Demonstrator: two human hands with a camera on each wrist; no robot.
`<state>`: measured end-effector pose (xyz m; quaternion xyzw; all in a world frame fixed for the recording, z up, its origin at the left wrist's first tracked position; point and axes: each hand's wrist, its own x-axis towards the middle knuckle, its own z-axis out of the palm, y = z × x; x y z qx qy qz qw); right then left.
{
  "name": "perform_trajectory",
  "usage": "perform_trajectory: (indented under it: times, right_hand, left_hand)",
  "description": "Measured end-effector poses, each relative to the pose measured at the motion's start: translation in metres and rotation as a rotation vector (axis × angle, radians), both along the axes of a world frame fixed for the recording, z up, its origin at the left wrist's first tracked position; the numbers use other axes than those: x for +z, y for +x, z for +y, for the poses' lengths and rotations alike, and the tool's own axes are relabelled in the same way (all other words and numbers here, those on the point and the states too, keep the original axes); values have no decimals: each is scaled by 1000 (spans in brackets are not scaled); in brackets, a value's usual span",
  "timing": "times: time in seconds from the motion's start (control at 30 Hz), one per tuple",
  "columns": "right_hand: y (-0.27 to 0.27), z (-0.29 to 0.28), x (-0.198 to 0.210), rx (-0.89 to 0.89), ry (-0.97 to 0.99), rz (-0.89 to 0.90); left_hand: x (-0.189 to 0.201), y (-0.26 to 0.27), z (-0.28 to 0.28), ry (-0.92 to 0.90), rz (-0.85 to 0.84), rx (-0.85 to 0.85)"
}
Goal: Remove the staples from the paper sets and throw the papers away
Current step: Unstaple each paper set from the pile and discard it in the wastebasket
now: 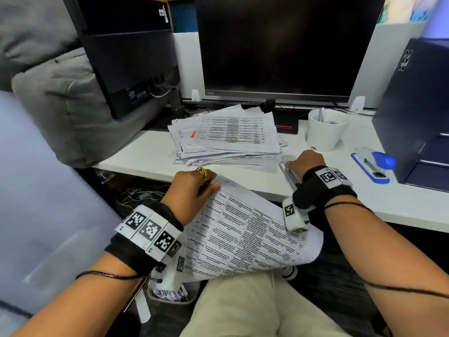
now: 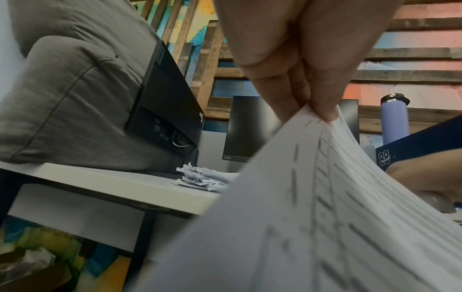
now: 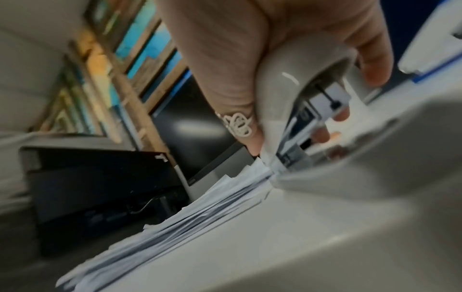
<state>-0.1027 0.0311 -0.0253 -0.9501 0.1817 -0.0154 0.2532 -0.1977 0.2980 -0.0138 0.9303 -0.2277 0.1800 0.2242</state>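
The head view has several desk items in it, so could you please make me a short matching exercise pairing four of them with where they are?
Things:
1. paper set
2. grey stapler
3. blue stapler
4. white cup

Places:
A. behind the right hand
B. lying untouched, right of the right hand
C. gripped by the right hand
D. pinched at a corner by the left hand

Pairs: 1-D, 2-C, 3-B, 4-A

Print on the held paper set (image 2: 325, 197) blurred, its staple corner hidden under the left hand (image 1: 192, 190).
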Motion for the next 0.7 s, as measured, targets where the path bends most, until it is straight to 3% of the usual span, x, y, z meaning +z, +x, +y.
perform_trajectory:
  times: [0.07,0.13,0.2,0.3,0.43,0.47,0.53,0.67,0.7]
  right_hand:
    - [-6,8,6,4,-160,-8]
    - [-20,20,11,74,-261,-200]
    - [-41,37,10,353,-70,-422]
    - [-76,64,-1,723,332,-398]
    - [-82,72,-26,692,542,-851]
    - [-82,72,-28,682,580,-919]
    - [-81,72,-28,680,580,-1009]
    - [-79,73,-24,683,514,-1067]
    - [-78,74,-23,679,521,-1070]
  left_hand:
    - [-2,2,3,-20,11,19]
    - [-4,3,6,-57,-7,16]
    - [-6,3,7,-104,-35,17]
    - [-4,2,9,-227,-149,-44]
    - [-2,-4,15,-235,-232,-167]
    - [0,-5,17,-288,-126,-124]
    - [-1,-6,16,-463,144,-45]
    - [-10,-2,21,-463,156,-77]
    - [-9,-1,20,-417,89,-85]
